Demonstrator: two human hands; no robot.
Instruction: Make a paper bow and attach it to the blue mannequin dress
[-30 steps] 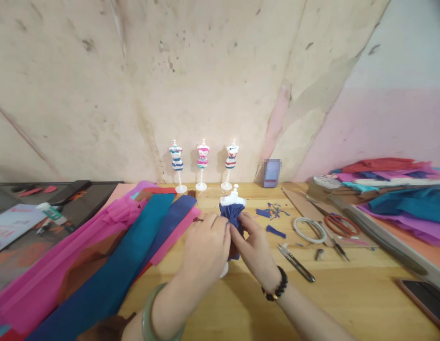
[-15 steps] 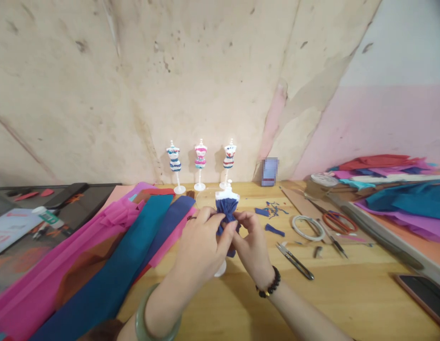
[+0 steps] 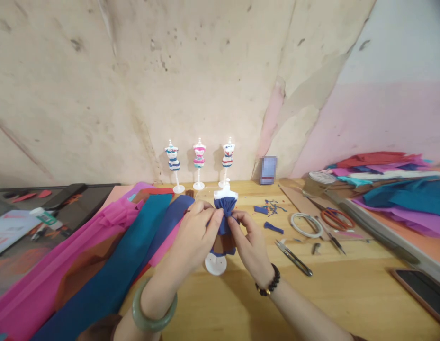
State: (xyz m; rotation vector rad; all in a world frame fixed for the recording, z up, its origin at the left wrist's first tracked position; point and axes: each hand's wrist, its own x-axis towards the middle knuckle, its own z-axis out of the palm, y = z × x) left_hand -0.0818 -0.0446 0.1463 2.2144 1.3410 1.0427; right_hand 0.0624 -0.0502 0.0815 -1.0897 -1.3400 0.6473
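A small white mannequin (image 3: 225,193) on a round white base (image 3: 215,264) stands on the wooden table (image 3: 340,289). Gathered dark blue crepe paper (image 3: 225,210) wraps its body like a dress. My left hand (image 3: 196,234), with a green bangle on the wrist, pinches the blue paper at the waist from the left. My right hand (image 3: 250,241), with a black bead bracelet, pinches the same paper from the right. Both hands are closed on the paper.
Three dressed mini mannequins (image 3: 199,158) stand by the wall. Long pink, teal and blue paper strips (image 3: 109,251) lie at left. Thread snips (image 3: 293,258), a tape ring (image 3: 305,223), orange scissors (image 3: 336,219), blue scraps (image 3: 273,228), paper stacks (image 3: 400,194) and a phone (image 3: 422,289) lie at right.
The mannequin has been raised upright so its white base shows. Both hands moved up from the skirt to pinch the paper at the waist.
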